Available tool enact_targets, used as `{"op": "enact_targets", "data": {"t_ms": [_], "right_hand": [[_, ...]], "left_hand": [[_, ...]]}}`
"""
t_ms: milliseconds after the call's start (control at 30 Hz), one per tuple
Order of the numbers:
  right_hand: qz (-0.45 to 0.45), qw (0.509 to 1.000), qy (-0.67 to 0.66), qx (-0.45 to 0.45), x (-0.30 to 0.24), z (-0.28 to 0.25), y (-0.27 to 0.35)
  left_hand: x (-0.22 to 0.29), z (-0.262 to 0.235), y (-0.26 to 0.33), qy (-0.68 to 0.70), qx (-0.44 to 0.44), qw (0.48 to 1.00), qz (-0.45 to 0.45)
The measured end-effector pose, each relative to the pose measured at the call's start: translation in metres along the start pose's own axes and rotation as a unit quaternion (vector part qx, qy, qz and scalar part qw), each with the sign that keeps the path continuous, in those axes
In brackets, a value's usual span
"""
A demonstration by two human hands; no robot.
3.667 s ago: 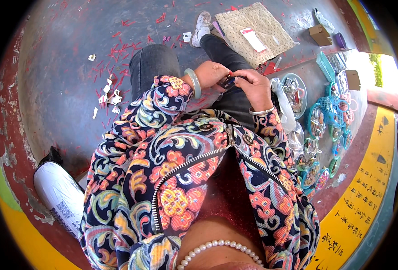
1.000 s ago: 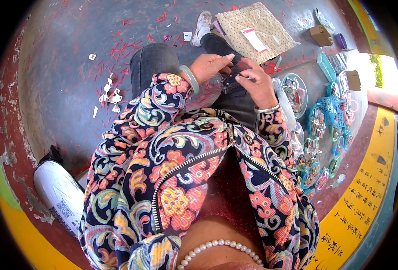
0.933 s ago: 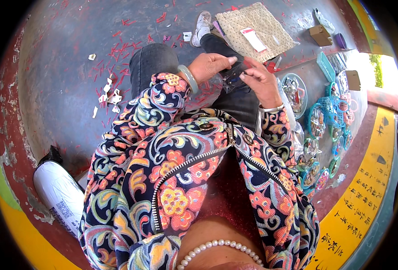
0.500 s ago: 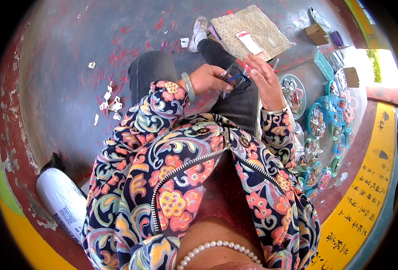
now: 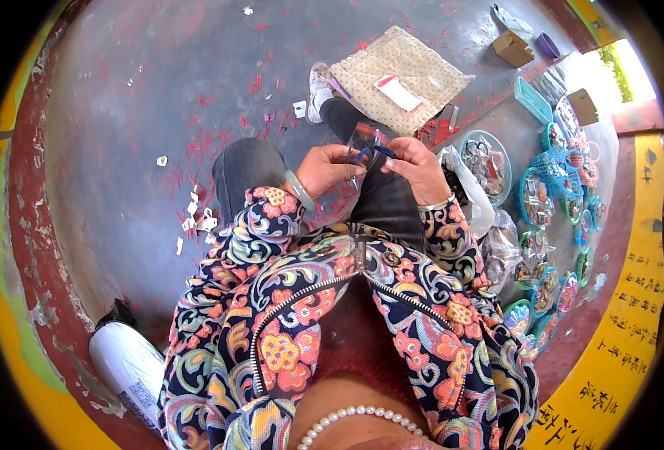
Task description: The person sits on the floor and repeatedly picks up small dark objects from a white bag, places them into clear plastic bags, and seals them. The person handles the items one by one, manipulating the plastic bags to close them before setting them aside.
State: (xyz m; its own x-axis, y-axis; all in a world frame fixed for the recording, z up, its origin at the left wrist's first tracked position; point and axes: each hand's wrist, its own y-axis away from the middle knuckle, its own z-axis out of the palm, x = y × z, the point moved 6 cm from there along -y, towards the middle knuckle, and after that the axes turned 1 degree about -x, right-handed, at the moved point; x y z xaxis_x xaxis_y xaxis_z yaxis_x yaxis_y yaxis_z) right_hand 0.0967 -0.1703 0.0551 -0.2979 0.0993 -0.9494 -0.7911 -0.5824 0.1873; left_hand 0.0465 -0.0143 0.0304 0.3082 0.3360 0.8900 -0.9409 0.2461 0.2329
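Beyond the right hand (image 5: 420, 174), a padded cloth (image 5: 392, 60). Right of that hand, a filled round basket (image 5: 509, 174); just beside it, a white plastic bag (image 5: 476, 206). Between right and left hand (image 5: 318, 174), pinched by both, a clear packet (image 5: 365, 147) showing dark blue.

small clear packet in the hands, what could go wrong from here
The small clear packet is held at its edges by the fingertips of the left hand and right hand, so it might slip onto the dark trouser leg or the floor.
If it reached the floor, it could land among the red scraps.
The white plastic bag lies close to the right forearm and might get snagged.
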Motion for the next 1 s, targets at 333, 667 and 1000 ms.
{"op": "enact_targets", "data": {"t_ms": [333,667,1000], "right_hand": [[-0.069,0.992,0.063,0.084,-0.036,-0.007,0.012],[-0.213,0.86,0.464,-0.014,-0.062,0.032,0.009],[-0.174,0.785,0.59,-0.076,-0.071,0.055,0.006]], "left_hand": [[-0.008,0.007,0.0,-0.052,-0.023,0.998,-0.023],[-0.013,0.012,0.001,-0.048,-0.076,0.996,-0.018],[-0.015,0.018,0.001,-0.031,-0.125,0.991,0.018]]}}
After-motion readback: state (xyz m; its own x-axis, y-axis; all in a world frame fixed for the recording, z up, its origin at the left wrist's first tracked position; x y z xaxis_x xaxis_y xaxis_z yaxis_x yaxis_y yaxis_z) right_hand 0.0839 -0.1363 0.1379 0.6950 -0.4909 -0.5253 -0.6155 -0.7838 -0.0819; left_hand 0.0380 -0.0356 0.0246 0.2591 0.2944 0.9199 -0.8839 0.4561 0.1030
